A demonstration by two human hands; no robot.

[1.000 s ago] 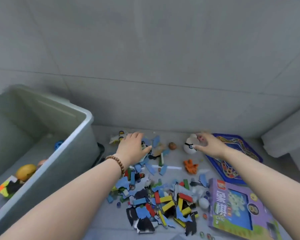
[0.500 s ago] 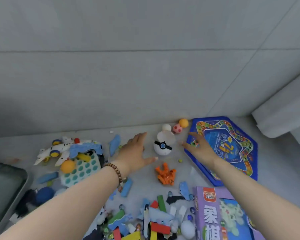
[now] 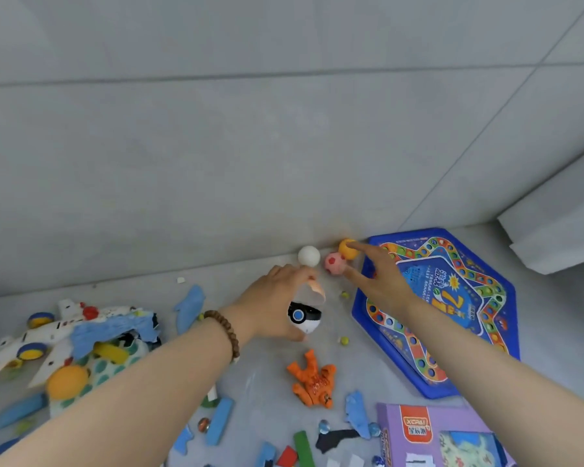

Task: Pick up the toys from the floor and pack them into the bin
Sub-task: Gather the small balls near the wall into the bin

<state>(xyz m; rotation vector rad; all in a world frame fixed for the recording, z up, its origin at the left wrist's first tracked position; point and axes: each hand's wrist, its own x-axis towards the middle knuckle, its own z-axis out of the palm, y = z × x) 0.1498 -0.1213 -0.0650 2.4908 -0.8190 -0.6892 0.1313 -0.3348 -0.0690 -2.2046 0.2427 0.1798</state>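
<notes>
We saw a grey tiled floor running up to a grey wall, with toys strewn across it. The left hand gripped a black-and-white capsule ball, the fingers curled over its open translucent lid and the thumb tucked beneath. A bead bracelet sat on that wrist. The right hand was spread and held nothing; its straight index fingertip touched an orange ball at the foot of the wall. Just beside that ball lay a pink spotted ball, close to the thumb, though we could not tell if they touched, and a white ball lay a little to the left. Under the right wrist lay a blue hexagonal game board. Nearer us, between the arms, an orange figure lay on the floor, with two small yellow-green marbles near the capsule. A purple box lay at lower right; a white toy plane and blue foam pieces lay at the left
</notes>
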